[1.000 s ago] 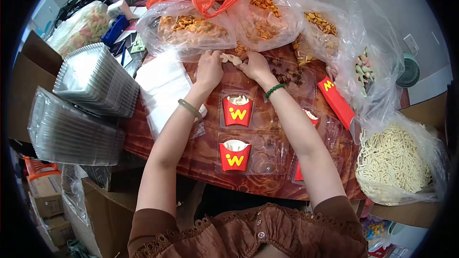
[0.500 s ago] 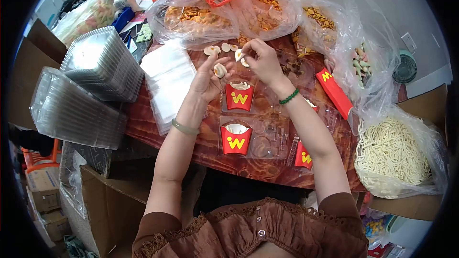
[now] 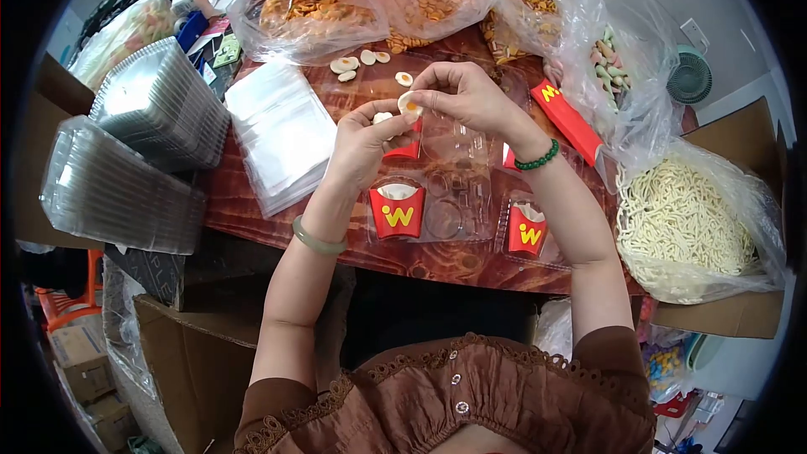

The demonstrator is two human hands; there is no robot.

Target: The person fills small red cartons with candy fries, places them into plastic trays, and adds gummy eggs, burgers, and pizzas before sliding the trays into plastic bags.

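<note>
My left hand (image 3: 363, 139) is closed around a white egg-shaped candy (image 3: 382, 118), palm side partly hidden. Between the thumb and fingers of my right hand (image 3: 466, 97) is another egg-shaped candy (image 3: 410, 104) with an orange yolk spot, held close to my left fingertips. One more candy egg (image 3: 404, 79) lies on the table just beyond, and several loose ones (image 3: 345, 65) are grouped farther left. Below my hands, a red carton with a yellow W (image 3: 397, 212) holds whitish pieces in a clear plastic tray (image 3: 458, 214). Another red carton (image 3: 403, 150) is mostly hidden behind my fingers.
A third W carton (image 3: 527, 231) and a stack of red cartons (image 3: 567, 124) are to the right. Clear bags (image 3: 277, 134) lie left, beside stacked plastic containers (image 3: 160, 105). Candy bags (image 3: 311, 17) line the back; a bag of pale twisted strands (image 3: 689, 219) sits at right.
My hands have come together, the right bringing its candy egg to the left fingertips. The left fingers have closed from an open palm. The whole view has shifted slightly.
</note>
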